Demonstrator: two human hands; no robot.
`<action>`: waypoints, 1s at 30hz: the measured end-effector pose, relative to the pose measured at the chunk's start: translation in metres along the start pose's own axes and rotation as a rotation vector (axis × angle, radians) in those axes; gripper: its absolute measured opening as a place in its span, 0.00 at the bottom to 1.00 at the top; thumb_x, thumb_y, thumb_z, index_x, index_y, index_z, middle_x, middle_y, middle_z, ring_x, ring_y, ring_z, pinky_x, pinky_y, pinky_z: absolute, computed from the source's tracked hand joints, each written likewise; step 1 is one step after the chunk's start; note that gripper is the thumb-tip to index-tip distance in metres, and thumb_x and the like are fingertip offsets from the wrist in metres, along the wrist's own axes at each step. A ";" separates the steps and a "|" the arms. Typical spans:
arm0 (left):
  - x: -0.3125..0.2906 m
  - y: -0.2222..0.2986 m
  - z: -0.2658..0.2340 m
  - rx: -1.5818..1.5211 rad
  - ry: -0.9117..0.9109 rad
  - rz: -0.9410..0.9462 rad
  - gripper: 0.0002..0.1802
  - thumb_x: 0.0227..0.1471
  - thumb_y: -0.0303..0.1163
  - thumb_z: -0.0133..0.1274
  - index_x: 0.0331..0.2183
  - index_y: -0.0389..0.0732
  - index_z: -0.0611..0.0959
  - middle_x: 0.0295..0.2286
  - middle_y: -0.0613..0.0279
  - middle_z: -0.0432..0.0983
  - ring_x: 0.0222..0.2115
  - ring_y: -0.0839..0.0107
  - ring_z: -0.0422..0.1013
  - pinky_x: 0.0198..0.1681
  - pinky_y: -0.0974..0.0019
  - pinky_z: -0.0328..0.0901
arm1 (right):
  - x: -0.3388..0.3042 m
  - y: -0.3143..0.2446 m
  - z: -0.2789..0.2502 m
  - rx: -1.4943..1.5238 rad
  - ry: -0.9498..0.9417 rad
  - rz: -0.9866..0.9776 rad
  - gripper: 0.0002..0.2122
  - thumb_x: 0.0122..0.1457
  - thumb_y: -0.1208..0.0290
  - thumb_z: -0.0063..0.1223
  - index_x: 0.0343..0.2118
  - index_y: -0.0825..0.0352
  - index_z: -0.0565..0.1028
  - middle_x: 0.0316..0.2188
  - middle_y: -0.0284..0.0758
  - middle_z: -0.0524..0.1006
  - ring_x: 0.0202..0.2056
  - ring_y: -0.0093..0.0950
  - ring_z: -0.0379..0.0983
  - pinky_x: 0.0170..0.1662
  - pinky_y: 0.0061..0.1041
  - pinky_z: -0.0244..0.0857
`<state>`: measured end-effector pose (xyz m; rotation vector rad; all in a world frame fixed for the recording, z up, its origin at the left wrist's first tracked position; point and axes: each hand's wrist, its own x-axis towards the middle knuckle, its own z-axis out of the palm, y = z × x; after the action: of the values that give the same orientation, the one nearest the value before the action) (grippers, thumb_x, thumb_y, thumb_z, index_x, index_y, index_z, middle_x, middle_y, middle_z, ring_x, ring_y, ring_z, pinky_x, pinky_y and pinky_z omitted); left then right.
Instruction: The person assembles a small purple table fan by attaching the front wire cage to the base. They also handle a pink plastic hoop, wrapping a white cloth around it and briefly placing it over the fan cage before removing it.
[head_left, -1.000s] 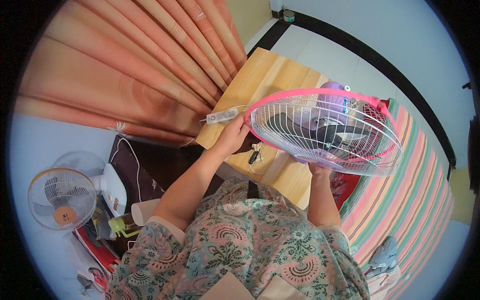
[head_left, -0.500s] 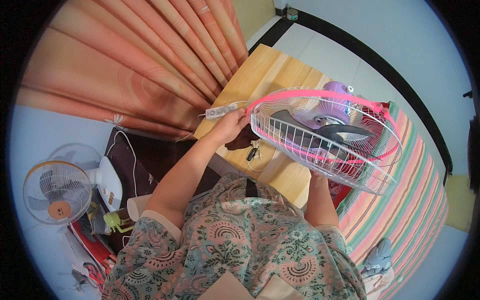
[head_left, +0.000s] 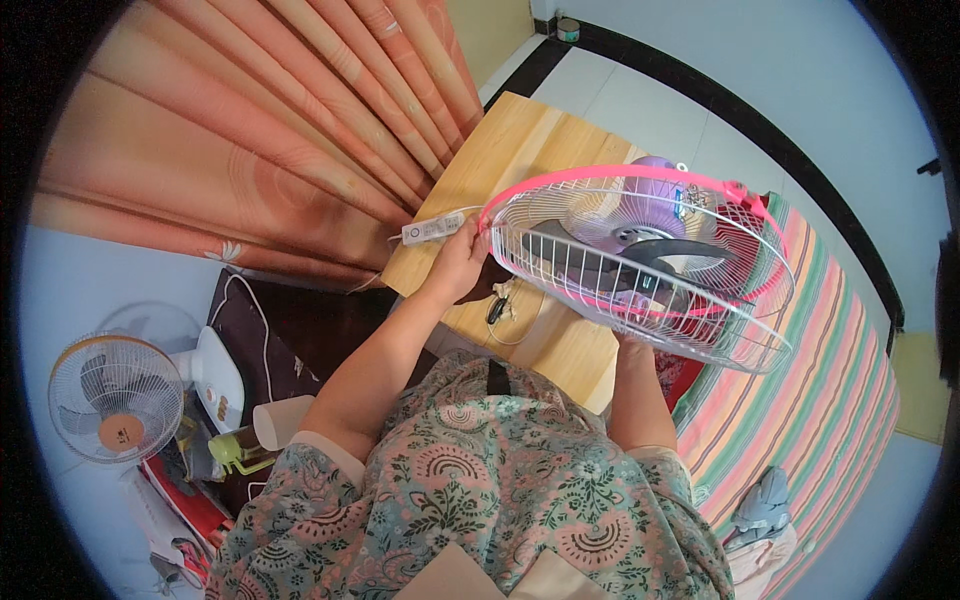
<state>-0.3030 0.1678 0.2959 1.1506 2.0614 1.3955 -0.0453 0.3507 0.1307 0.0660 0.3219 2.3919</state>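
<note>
An electric fan with a pink rim (head_left: 610,177), a purple motor housing (head_left: 655,205) and dark blades (head_left: 670,250) stands over the far right part of a wooden table. Its white wire front grille (head_left: 640,290) leans out at an angle, parted from the pink rim along the near right side. At the left edge, where grille and rim meet, my left hand (head_left: 461,262) is closed around the front grille. My right hand (head_left: 632,352) reaches up under the grille's near side; its fingers are hidden behind the wires.
On the wooden table (head_left: 540,130) lie a white power strip (head_left: 433,228) and a small black item on a cord (head_left: 496,309). A striped bed (head_left: 800,400) stands to the right, an orange curtain (head_left: 250,150) on the left. A second fan (head_left: 115,390) is at far left.
The view has shifted slightly. Both hands keep their places on the fan, and the front grille still stands parted from the rim at about the same angle.
</note>
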 end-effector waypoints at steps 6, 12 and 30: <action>-0.004 0.009 -0.005 0.216 -0.017 0.012 0.16 0.58 0.30 0.42 0.49 0.39 0.69 0.42 0.51 0.70 0.42 0.58 0.69 0.47 0.66 0.62 | 0.004 -0.007 -0.013 -0.138 -0.032 0.003 0.27 0.54 0.45 0.45 0.51 0.60 0.68 0.43 0.40 0.72 0.43 0.41 0.70 0.53 0.53 0.57; -0.008 0.035 -0.001 0.149 0.056 0.039 0.18 0.55 0.26 0.45 0.49 0.41 0.69 0.42 0.52 0.70 0.42 0.59 0.70 0.44 0.65 0.64 | 0.011 -0.019 -0.041 -0.414 -0.224 0.067 0.26 0.50 0.46 0.52 0.46 0.61 0.74 0.34 0.39 0.77 0.37 0.38 0.74 0.51 0.51 0.59; 0.016 0.029 0.002 0.333 0.145 0.108 0.07 0.58 0.30 0.41 0.37 0.39 0.70 0.26 0.49 0.74 0.28 0.51 0.73 0.31 0.58 0.66 | -0.011 -0.015 -0.014 -0.330 0.417 -0.121 0.24 0.54 0.48 0.40 0.45 0.61 0.71 0.42 0.35 0.73 0.44 0.35 0.69 0.49 0.45 0.61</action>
<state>-0.2988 0.1863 0.3230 1.3431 2.4365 1.2449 -0.0287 0.3511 0.1137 -0.5923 0.1123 2.2924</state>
